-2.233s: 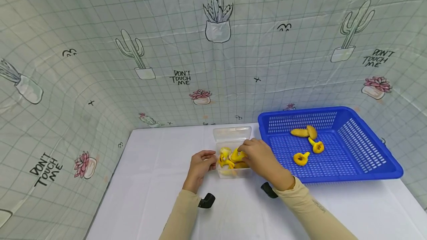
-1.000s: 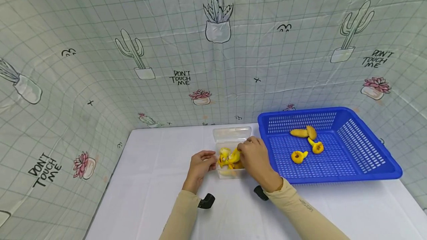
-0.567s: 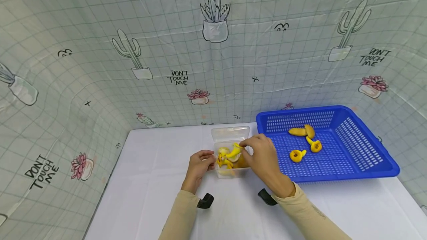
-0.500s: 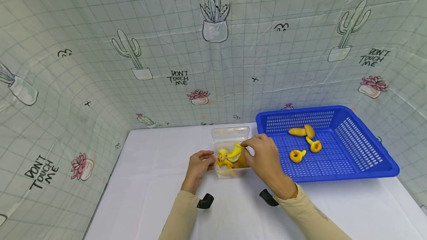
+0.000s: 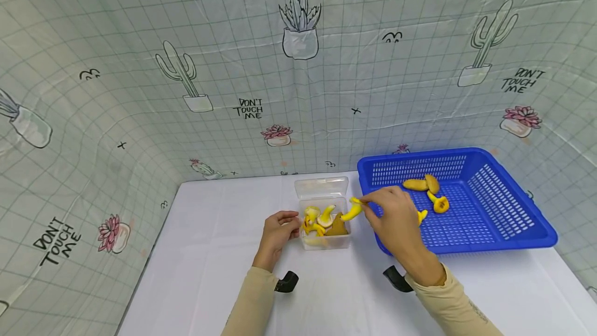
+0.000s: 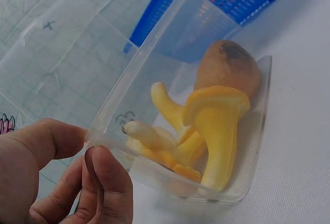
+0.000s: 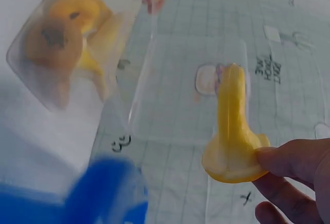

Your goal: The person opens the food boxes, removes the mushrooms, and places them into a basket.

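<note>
The left hand (image 5: 277, 232) steadies a clear box (image 5: 326, 243), pinching its nine-o'clock side, as the right hand (image 5: 395, 222) pinches a yellow mushroom (image 5: 352, 209) in midair at the box's two o'clock, a light but firm hold on the cap (image 7: 232, 165) likely serving best.

Head view, 4 o'clock: R hand (image 5: 396, 222) hides most of yellow mushroom (image 5: 423, 216) in blue basket (image 5: 475, 222); R sleeve lettering (image 5: 478, 314) too sm. to read. Basket blurred, cropped approx. 7 o'clock, R-wrist cam. L hand (image 5: 276, 235) cropped, 8 o'clock, L-wrist cam.
</note>
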Motion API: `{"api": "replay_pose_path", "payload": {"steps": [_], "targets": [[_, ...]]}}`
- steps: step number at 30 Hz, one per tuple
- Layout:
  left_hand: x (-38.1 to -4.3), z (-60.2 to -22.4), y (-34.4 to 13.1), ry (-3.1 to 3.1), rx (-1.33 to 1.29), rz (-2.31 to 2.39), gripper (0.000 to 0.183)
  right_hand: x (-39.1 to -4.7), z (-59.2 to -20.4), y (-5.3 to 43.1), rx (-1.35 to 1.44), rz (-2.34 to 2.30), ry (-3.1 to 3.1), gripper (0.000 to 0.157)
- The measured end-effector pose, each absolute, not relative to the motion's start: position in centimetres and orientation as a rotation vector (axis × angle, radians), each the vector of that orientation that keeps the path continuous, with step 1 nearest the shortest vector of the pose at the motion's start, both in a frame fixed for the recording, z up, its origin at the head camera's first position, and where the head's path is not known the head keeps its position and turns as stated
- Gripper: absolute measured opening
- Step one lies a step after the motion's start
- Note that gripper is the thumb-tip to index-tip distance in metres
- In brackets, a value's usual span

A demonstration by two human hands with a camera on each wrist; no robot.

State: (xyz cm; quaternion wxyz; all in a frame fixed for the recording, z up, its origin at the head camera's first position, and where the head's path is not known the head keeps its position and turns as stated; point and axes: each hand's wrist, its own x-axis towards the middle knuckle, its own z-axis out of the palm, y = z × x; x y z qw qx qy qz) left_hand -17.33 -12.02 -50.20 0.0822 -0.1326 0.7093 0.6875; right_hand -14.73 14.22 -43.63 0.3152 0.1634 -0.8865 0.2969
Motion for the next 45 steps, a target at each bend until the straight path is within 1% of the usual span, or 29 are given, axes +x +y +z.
{"api": "replay_pose_path", "payload": {"steps": [10,18,37,41,45], "targets": [[-17.4,-50.2,-11.8,2.124,-0.378,2.056,0.033,-15.1,-42.6,18.6,0.307,0.778,-2.3,0.021],[-17.2,-50.1,-11.7,2.13,-0.414,2.033,0.031,-15.0,-42.7,20.9,0.224,0.779,-2.327,0.02],[-17.3,-50.2,-11.8,2.142,-0.417,2.047,0.031,-16.1,-42.7,23.9,0.085,0.722,-2.412,0.015],[-17.3,-50.2,-11.7,2.14,-0.419,2.053,0.031,-16.4,-42.6,24.3,0.031,0.738,-2.444,0.015],[-17.3,-50.2,-11.8,2.133,-0.413,2.059,0.032,-16.3,-42.6,24.0,0.05,0.754,-2.47,0.015]]}}
